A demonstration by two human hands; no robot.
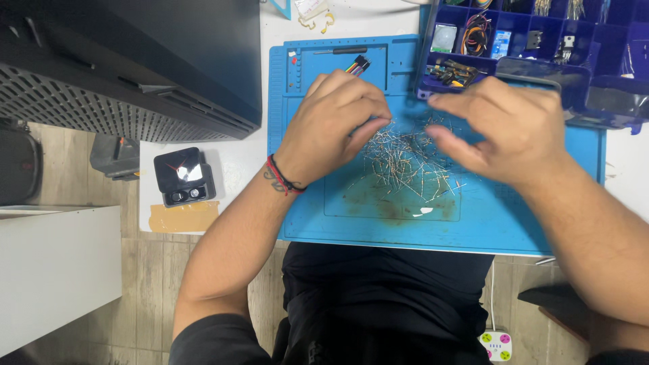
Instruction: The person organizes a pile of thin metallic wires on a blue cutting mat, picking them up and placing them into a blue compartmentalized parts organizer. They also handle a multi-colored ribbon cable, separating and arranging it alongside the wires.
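Two bare hands are working over a scatter of thin, silvery metal pins (405, 162), a loose, tangled heap of short wire-like pieces lying in the middle of a bright blue rubbery work mat (500, 216), between the two hands.

Starting at the far left, a dark perforated metal case (122, 74) is filling the upper corner, and below it a small black square box with a clear patch and two round lenses (182, 176) is sitting on the white tabletop (236, 162), just above a strip of tan tape (184, 217).

Next, the left hand (334, 122), wearing a red and black cord bracelet (282, 177) at the wrist, is curling its fingers inward at the left edge of the pin heap; whether it is pinching any pin cannot be told. Behind it, a bundle of multicoloured jumper wires with black ends (357, 65) is lying in a recess of the mat.

Further right, the right hand (503, 132) is hovering blurred over the heap's right side, fingers loosely bent and pointing left; what it is gripping, if anything, cannot be told.

At the top right, a dark blue plastic organiser tray (612, 101) is resting past the mat, its compartments holding coiled coloured wires (475, 35), small blue and grey packets (501, 43) and dark electronic parts (451, 71).
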